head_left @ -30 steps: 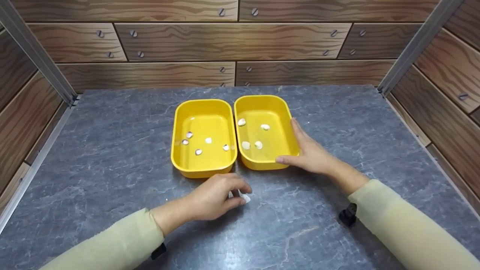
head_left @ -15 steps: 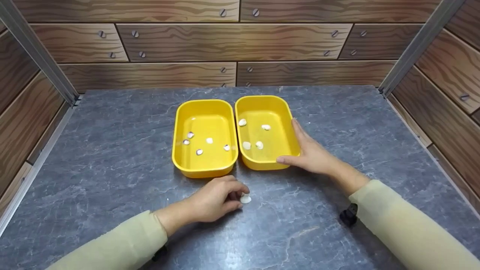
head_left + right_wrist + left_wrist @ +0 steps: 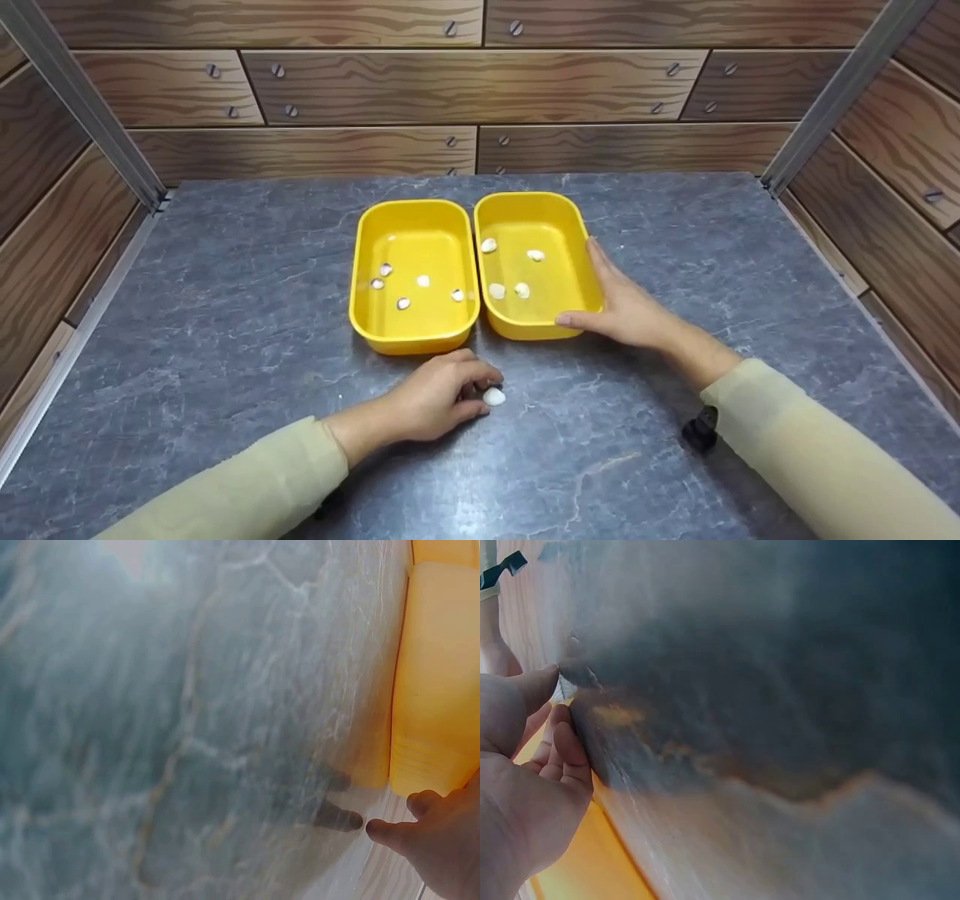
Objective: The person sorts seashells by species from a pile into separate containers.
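My left hand (image 3: 439, 394) holds its thumb and curled fingers at a small white shell (image 3: 493, 396), pinching it at the table top in front of the two yellow boxes. In the left wrist view the shell (image 3: 564, 690) shows as a pale sliver between thumb and fingertips. My right hand (image 3: 626, 307) rests on the near right corner of the right yellow box (image 3: 540, 330). Its fingers lie straight along the outer side wall, and the thumb touches the front rim. Several whitish shells (image 3: 535, 256) lie inside that box.
Left of it, side by side, stands another yellow box (image 3: 412, 346) with several shells, some with dark purple marks (image 3: 403, 304). Both boxes stand on a grey marbled table (image 3: 247, 300). Wood-patterned panels (image 3: 480, 86) and metal posts (image 3: 97, 112) close in the back and sides.
The shell at my left fingertips shows more of its face than a second ago, when the fingers partly covered it. The right hand keeps its place on the box; the view has shifted slightly.
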`<action>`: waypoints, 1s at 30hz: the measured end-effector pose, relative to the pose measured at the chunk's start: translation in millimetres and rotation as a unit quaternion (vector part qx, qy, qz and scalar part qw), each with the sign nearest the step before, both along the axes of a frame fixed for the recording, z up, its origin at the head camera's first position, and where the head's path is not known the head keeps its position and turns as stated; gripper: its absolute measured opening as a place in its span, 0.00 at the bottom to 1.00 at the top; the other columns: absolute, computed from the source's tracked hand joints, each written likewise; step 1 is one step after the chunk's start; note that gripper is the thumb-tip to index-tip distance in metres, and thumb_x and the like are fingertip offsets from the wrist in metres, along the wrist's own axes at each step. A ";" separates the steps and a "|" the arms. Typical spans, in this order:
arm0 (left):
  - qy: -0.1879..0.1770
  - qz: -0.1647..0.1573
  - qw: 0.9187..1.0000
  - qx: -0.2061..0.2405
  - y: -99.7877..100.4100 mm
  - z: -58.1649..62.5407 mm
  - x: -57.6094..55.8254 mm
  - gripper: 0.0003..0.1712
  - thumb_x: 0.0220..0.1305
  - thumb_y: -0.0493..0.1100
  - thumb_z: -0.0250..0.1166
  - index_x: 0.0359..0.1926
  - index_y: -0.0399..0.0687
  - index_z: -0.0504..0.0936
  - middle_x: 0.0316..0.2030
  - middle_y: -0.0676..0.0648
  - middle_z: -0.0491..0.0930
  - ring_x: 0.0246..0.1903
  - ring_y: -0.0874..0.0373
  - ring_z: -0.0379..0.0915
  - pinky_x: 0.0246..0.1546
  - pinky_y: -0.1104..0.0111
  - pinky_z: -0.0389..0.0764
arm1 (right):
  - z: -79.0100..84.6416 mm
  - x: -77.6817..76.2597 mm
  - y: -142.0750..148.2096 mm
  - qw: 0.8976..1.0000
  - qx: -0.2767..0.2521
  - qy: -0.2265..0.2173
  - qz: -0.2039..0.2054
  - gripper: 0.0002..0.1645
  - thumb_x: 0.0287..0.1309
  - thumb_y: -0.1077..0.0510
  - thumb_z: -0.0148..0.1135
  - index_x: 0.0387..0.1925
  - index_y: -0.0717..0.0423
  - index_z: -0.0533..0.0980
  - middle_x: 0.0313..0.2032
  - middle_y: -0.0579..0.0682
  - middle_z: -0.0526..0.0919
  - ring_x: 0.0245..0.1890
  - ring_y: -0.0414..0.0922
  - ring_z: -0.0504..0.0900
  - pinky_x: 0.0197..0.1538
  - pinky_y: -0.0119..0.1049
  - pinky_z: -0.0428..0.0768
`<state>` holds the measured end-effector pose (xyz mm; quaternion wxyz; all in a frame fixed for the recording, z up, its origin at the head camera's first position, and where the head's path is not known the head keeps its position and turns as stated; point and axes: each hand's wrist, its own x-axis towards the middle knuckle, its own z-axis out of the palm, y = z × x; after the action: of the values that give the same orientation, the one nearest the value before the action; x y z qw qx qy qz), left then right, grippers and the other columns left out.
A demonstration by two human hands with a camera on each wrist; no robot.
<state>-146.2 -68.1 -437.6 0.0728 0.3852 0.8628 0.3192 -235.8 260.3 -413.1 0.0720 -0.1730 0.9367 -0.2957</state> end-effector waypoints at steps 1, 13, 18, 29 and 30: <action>-0.001 0.001 1.000 -0.001 0.1 -0.2 0.0 0.17 0.69 0.39 0.74 0.57 0.43 0.86 0.43 0.47 0.81 0.42 0.58 0.77 0.48 0.65 0.82 | 0.2 0.1 -0.2 1.000 0.001 -0.002 -0.002 0.79 0.59 0.30 0.74 0.85 0.55 0.29 0.85 0.60 0.32 0.83 0.63 0.44 0.80 0.62 0.47; 0.004 -0.001 1.000 0.007 0.6 -1.8 -2.4 0.14 0.69 0.38 0.74 0.54 0.43 0.87 0.40 0.48 0.79 0.40 0.57 0.76 0.46 0.65 0.80 | 1.5 -0.1 0.5 1.000 -0.001 -0.003 0.002 0.79 0.59 0.29 0.73 0.85 0.55 0.29 0.84 0.60 0.33 0.82 0.64 0.44 0.80 0.62 0.46; -0.003 0.002 1.000 0.004 1.7 0.4 -4.5 0.14 0.69 0.39 0.73 0.54 0.43 0.87 0.40 0.48 0.79 0.40 0.58 0.75 0.46 0.65 0.80 | 2.4 -1.2 2.3 1.000 -0.006 -0.004 -0.002 0.80 0.58 0.28 0.73 0.85 0.52 0.28 0.84 0.57 0.31 0.82 0.64 0.44 0.80 0.63 0.47; -0.021 0.013 1.000 -0.001 1.4 0.3 -1.6 0.09 0.69 0.39 0.74 0.49 0.46 0.89 0.41 0.50 0.79 0.40 0.59 0.74 0.45 0.66 0.79 | -2.3 -2.2 2.4 1.000 -0.012 -0.002 0.000 0.81 0.57 0.27 0.74 0.86 0.50 0.28 0.85 0.56 0.31 0.82 0.64 0.46 0.80 0.63 0.49; -0.023 0.014 1.000 0.000 1.4 0.3 -1.0 0.08 0.69 0.39 0.74 0.48 0.46 0.88 0.41 0.50 0.79 0.40 0.59 0.74 0.45 0.66 0.79 | -2.6 -1.7 2.0 1.000 -0.012 -0.003 0.000 0.81 0.57 0.27 0.74 0.85 0.50 0.28 0.85 0.56 0.31 0.82 0.64 0.46 0.80 0.63 0.48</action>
<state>-147.2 -66.7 -437.3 0.0883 0.3658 0.8662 0.3288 -237.5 262.3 -415.8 0.0724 -0.1733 0.9328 -0.3076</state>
